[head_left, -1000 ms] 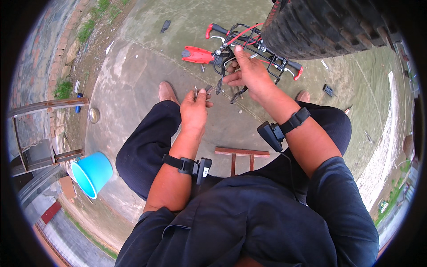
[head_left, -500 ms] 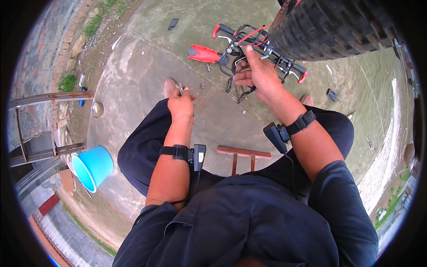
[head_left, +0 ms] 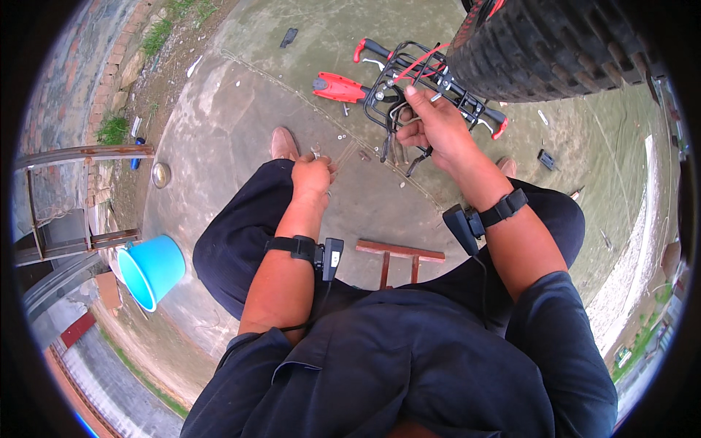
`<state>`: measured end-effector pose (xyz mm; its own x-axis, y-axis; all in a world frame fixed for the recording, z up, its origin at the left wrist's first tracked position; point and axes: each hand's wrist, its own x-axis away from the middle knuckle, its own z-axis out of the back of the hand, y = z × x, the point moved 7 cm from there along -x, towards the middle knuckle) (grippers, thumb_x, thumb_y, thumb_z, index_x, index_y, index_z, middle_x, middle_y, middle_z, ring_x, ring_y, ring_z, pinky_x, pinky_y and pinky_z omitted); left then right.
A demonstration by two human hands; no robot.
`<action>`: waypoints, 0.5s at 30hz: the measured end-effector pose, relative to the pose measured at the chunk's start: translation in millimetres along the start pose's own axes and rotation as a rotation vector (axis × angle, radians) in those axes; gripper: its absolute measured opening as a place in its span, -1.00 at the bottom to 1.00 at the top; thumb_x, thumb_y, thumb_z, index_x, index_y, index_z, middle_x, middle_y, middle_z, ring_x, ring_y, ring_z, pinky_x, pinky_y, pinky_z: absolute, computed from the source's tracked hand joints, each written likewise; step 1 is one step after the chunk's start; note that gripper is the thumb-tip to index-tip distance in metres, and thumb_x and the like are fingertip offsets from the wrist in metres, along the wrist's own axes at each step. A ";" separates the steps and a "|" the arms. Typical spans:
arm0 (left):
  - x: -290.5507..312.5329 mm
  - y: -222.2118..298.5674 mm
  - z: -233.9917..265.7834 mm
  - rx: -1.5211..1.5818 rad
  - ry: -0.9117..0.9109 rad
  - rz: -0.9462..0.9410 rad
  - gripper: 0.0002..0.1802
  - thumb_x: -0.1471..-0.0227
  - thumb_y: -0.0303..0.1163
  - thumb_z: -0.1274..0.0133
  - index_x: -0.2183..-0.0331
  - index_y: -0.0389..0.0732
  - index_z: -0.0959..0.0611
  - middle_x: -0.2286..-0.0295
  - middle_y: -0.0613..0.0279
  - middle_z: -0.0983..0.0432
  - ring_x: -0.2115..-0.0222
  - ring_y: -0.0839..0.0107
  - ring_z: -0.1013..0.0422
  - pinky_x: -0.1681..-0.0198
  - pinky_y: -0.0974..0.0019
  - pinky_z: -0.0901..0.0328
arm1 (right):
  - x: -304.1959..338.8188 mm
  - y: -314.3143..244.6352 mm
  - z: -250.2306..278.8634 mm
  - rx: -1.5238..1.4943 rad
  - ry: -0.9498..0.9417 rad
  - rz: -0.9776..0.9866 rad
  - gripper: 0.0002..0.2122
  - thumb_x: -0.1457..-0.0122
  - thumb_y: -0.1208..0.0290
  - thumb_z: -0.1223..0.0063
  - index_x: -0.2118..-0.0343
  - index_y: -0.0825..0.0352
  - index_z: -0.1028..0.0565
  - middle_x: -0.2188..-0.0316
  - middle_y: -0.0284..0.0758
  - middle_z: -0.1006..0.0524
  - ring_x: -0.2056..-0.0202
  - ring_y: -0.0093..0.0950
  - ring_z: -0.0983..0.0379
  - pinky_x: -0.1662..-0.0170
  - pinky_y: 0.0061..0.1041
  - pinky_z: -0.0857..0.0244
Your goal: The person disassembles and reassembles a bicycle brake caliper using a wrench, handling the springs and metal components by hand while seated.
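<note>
A bicycle stands upside down ahead of me, its black handlebar (head_left: 376,48) with red-ended grips resting low by the ground. A black tubular metal rack (head_left: 371,113) is joined at the handlebar. My right hand (head_left: 442,131) is at the near side of this rack, thumb raised and fingers curled in among its bars; whatever they pinch is hidden. Lower and to the left, my left hand (head_left: 312,177) is closed beside my left shoe, fingertips together around something small and pale that I cannot make out. A red mudguard (head_left: 339,87) sticks out left of the rack.
A large knobby tyre (head_left: 555,55) looms at the upper right. Small parts lie on the concrete, among them a black pedal-like block (head_left: 546,159) and a dark piece (head_left: 289,37). A blue bucket (head_left: 164,266) stands left; a reddish-brown stool (head_left: 400,251) is beneath me.
My left hand has moved slightly right and down, still closed. My right hand stays at the rack, its fingers a little more curled. The whole view has shifted slightly.
</note>
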<state>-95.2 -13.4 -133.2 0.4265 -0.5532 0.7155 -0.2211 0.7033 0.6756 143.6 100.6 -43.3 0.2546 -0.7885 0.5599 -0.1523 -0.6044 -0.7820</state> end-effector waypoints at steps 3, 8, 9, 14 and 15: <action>-7.9 -14.4 -1.1 -0.196 -0.030 0.001 -0.46 -0.05 -0.49 -0.01 -0.07 -0.46 -0.35 0.25 0.09 -0.50 0.32 0.36 -0.46 0.35 0.35 -0.32 | 7.0 -0.2 0.3 0.019 -0.042 -0.010 -0.70 -0.18 0.17 -0.14 0.23 0.31 -0.42 0.40 -0.38 -0.41 0.51 -0.55 -0.50 0.44 -0.56 -0.44; 16.2 12.8 -19.2 -0.251 0.018 -0.136 -0.41 -0.08 -0.35 -0.01 -0.10 -0.43 -0.34 0.04 -0.07 -0.42 0.04 0.20 -0.38 0.04 0.26 -0.27 | 19.1 5.6 10.9 0.030 -0.107 -0.037 -0.75 -0.21 0.24 -0.11 0.17 0.28 -0.45 0.37 -0.41 -0.43 0.49 -0.57 -0.51 0.40 -0.56 -0.45; 22.9 24.1 -27.8 -0.225 -0.045 -0.151 -0.41 -0.12 -0.33 0.01 -0.13 -0.40 -0.31 -0.02 -0.10 -0.38 -0.03 0.18 -0.34 -0.03 0.21 -0.25 | 22.2 5.5 13.7 0.030 -0.112 -0.040 -0.75 -0.21 0.24 -0.11 0.16 0.28 -0.45 0.37 -0.41 -0.44 0.49 -0.57 -0.51 0.40 -0.56 -0.45; 79.6 75.4 -86.1 0.053 -0.482 -0.040 -0.48 -0.20 -0.23 0.04 -0.09 -0.33 -0.38 0.04 0.00 -0.42 0.04 0.22 -0.38 0.01 0.18 -0.29 | 35.1 7.3 30.9 0.080 -0.132 -0.043 -0.70 -0.28 0.23 0.00 0.01 0.27 -0.43 0.26 -0.38 -0.50 0.37 -0.56 -0.56 0.29 -0.56 -0.48; 89.9 82.6 -94.9 0.077 -0.543 -0.025 -0.50 -0.21 -0.21 0.04 -0.08 -0.32 -0.39 0.06 0.03 -0.44 0.07 0.24 -0.39 0.01 0.19 -0.30 | 38.2 6.5 32.9 0.073 -0.141 -0.044 -0.69 -0.28 0.23 0.01 -0.01 0.27 -0.43 0.25 -0.37 -0.50 0.35 -0.55 -0.56 0.28 -0.56 -0.47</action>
<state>8.1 37.3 -29.9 -0.0766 -0.7344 0.6744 -0.2886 0.6637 0.6901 183.7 70.3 -36.0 0.3917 -0.7342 0.5545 -0.0691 -0.6244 -0.7780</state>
